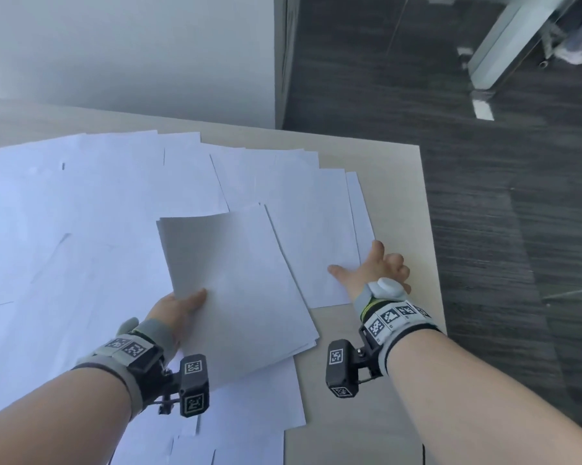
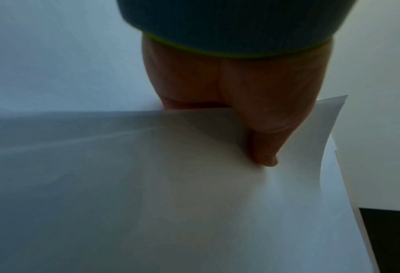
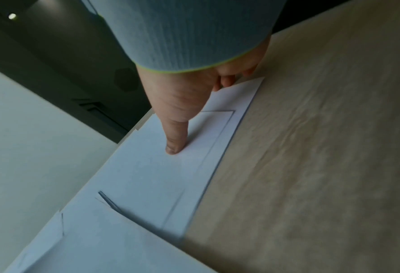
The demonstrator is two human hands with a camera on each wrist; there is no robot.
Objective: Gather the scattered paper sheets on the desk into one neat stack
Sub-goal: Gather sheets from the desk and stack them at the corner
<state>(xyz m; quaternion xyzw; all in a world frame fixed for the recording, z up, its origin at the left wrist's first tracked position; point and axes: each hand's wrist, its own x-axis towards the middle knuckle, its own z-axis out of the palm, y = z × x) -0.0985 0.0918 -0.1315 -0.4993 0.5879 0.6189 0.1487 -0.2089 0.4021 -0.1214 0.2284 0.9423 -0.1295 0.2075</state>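
Observation:
Many white paper sheets [image 1: 81, 213] lie scattered and overlapping across the beige desk [image 1: 397, 182]. My left hand [image 1: 182, 307] grips a small stack of sheets [image 1: 239, 290] by its near left edge, thumb on top and fingers hidden beneath. The stack is lifted and curls slightly; the left wrist view shows the thumb [image 2: 264, 147] pressing on the stack's top sheet [image 2: 194, 184]. My right hand [image 1: 373, 266] rests on the rightmost flat sheets [image 1: 319, 236], thumb and forefinger spread on the paper. In the right wrist view the thumb [image 3: 175, 136] presses a sheet [image 3: 147, 181], the other fingers curling at its corner.
The desk's right edge [image 1: 430, 236] runs close beside my right hand, with dark floor [image 1: 484, 162] beyond. A pale wall [image 1: 131, 45] stands behind the desk. Bare desk surface [image 3: 311, 166] shows to the right of the sheets. More sheets reach the near edge [image 1: 242, 441].

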